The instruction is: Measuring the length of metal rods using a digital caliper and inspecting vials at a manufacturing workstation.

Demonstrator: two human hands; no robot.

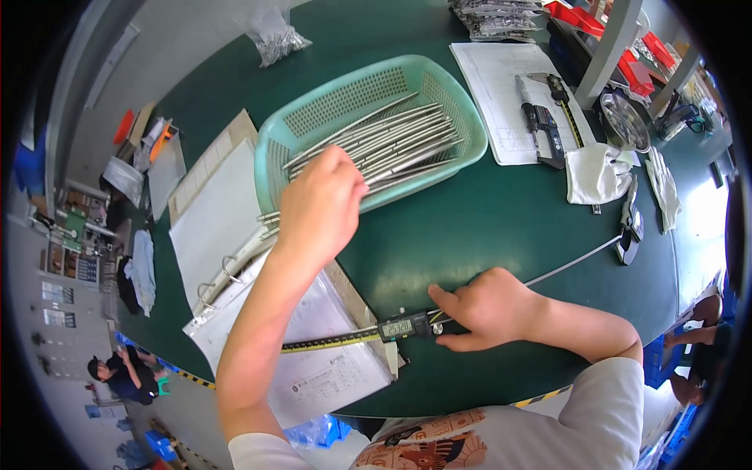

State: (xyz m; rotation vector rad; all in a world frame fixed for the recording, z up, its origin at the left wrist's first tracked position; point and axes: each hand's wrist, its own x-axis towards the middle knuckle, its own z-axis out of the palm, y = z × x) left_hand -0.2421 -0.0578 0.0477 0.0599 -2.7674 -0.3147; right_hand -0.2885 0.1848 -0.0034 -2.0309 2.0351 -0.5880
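My left hand [321, 200] is closed over the near side of a pale green plastic basket [274, 149], fingertips bent down and hidden; what they grip cannot be made out. Several slim metal rods [407, 137] lie lengthwise in the basket. My right hand [497, 309] is closed around the right end of a long digital caliper [399, 327], thumb below and forefinger above. The caliper's yellow-marked beam crosses an open ring binder [329, 384]. From behind the right hand a thin metal bar [572, 258] runs to a dark and silver tool [629, 231].
On the green table [392, 251], a paper sheet [501, 86] holds a micrometer [542, 125] and a smaller caliper [568, 106]. White gloves [599, 174] lie at right, near a metal bowl [624, 121]. A bag of small parts [278, 43] stands far left. A person [129, 372] sits beyond.
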